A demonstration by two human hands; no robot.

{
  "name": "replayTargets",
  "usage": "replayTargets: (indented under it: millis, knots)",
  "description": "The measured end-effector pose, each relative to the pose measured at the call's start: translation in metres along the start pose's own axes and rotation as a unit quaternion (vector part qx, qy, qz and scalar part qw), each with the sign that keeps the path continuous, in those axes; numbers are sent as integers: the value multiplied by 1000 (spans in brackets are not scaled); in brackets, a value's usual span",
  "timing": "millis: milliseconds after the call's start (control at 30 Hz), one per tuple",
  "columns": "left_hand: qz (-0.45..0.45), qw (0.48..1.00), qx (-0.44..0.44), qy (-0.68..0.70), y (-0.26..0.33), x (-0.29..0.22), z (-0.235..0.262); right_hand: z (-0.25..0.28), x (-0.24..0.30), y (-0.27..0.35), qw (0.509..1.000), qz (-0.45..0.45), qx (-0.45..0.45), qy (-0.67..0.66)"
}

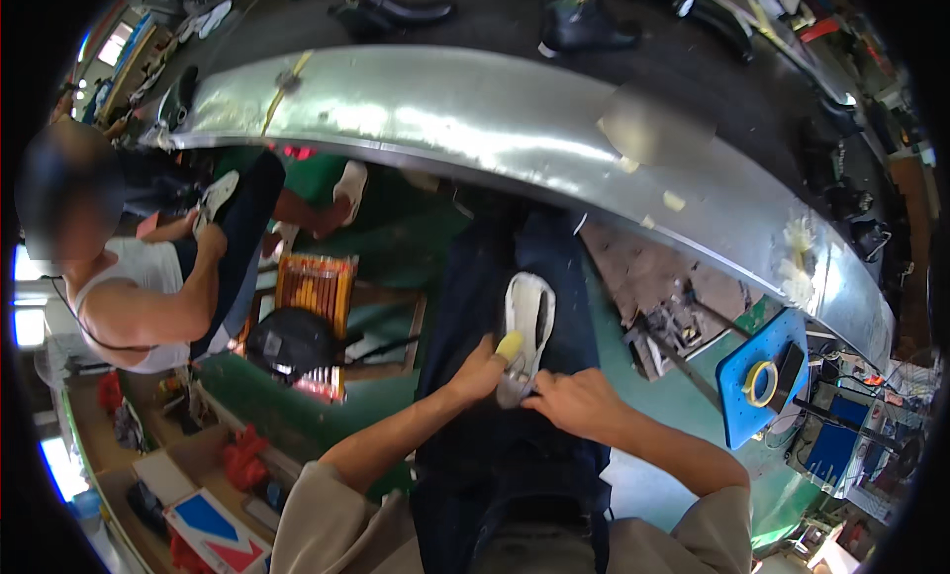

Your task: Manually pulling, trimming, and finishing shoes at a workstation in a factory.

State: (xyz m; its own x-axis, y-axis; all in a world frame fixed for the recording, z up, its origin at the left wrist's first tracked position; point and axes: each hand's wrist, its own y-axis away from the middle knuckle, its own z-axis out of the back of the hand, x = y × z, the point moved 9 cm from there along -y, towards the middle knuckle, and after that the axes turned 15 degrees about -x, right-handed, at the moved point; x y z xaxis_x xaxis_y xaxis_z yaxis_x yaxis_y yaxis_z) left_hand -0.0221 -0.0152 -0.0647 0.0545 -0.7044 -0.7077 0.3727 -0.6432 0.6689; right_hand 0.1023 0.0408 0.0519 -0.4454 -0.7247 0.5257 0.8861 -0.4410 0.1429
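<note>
Both hands grip the white shoe sole [525,332] on the lap: left hand [478,371] pinching a yellow piece [509,346], right hand [574,401] clamping its heel. Unsupported there, it could slip and smear.

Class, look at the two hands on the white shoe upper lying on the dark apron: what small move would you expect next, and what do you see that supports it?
Probably a short rub with the yellow piece along the white shoe upper. The left hand pinches that piece against the upper's near end, while the right hand steadies the same end on the dark apron.
</note>
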Motion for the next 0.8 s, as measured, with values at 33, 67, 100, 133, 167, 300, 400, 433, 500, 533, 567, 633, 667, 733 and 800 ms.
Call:
replayTargets:
  millis: [33, 67, 100, 133, 167, 300, 400, 433, 500, 533, 567, 633, 667, 733, 800]
  knots:
    - [-67, 996, -52, 10, -10, 14, 4, 1, 4, 1, 1000, -29, -4, 0]
    - [-23, 995, -30, 97, 11, -19, -2, -3, -7, 7, 998, -67, -10, -10]
    - [-11, 986, -14, 167, 17, -19, -4, -6, -16, 8, 995, -97, -17, -18]
    - [-45, 975, -8, 219, 24, -17, -4, -2, -14, 5, 990, -110, -31, -78]
    - [-81, 960, -4, 270, 32, -14, -3, 5, -15, 4, 990, -108, -14, -86]
    - [-170, 970, -95, 148, 31, 6, 6, 11, -25, 17, 931, -250, 129, -233]
    - [-172, 982, -84, 5, 44, -18, 5, 39, -23, -6, 989, -120, -14, -82]
    - [-170, 982, -84, 7, 47, -24, 6, 56, -15, -16, 991, -66, -111, -46]
    - [-113, 991, -66, 22, 48, -22, 5, 45, -14, -31, 984, -47, -160, -62]
    - [-113, 991, -63, 23, 48, -22, 3, 22, -19, -36, 992, -33, -112, -40]
    - [-175, 979, -104, 3, 51, -31, 6, 4, -24, -38, 998, -20, -64, -18]
    - [-232, 962, -146, -17, 54, -45, 16, 13, -24, -44, 998, -25, -48, -26]
    - [-252, 951, -171, -58, 53, -55, 26, 17, -32, -43, 998, -55, -31, -14]
    - [-282, 928, -233, -70, 43, -64, 46, 23, -49, -36, 990, -132, 7, -53]
    - [-264, 931, -246, -56, 6, -69, 59, 38, -51, -47, 990, -103, -14, -92]
